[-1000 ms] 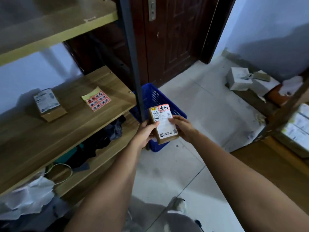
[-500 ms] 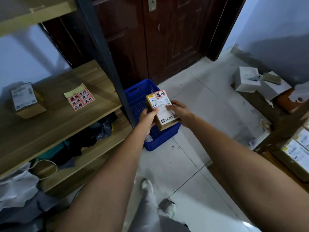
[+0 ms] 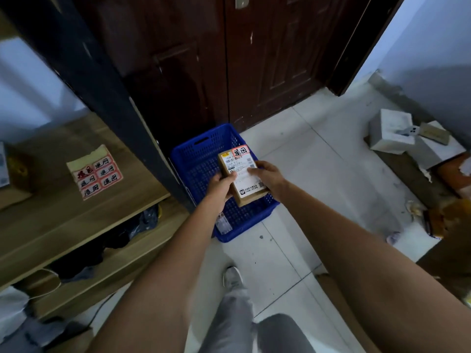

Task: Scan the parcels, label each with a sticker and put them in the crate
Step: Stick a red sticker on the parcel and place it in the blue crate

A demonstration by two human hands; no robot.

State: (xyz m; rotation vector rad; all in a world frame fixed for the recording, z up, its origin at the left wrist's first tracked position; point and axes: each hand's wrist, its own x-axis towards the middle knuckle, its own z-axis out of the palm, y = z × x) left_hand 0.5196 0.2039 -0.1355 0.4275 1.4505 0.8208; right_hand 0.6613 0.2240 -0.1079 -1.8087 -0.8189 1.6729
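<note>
A small brown cardboard parcel (image 3: pixel 242 174) with a white shipping label and a red sticker at its top corner hangs directly over the blue plastic crate (image 3: pixel 201 159) on the floor. My left hand (image 3: pixel 220 186) grips its left edge and my right hand (image 3: pixel 267 175) grips its right edge. A sheet of red stickers (image 3: pixel 95 173) lies on the wooden shelf (image 3: pixel 76 217) to the left. Another labelled parcel (image 3: pixel 5 169) sits at the shelf's far left edge, mostly cut off.
A dark metal shelf post (image 3: pixel 102 98) stands just left of the crate. A dark wooden door (image 3: pixel 254 59) is behind it. White boxes (image 3: pixel 392 133) and torn packaging lie at the right wall. My legs and a shoe (image 3: pixel 232 276) are below.
I have stepped toward the crate. Both hands carried the parcel forward and down until it hangs over the crate's inside.
</note>
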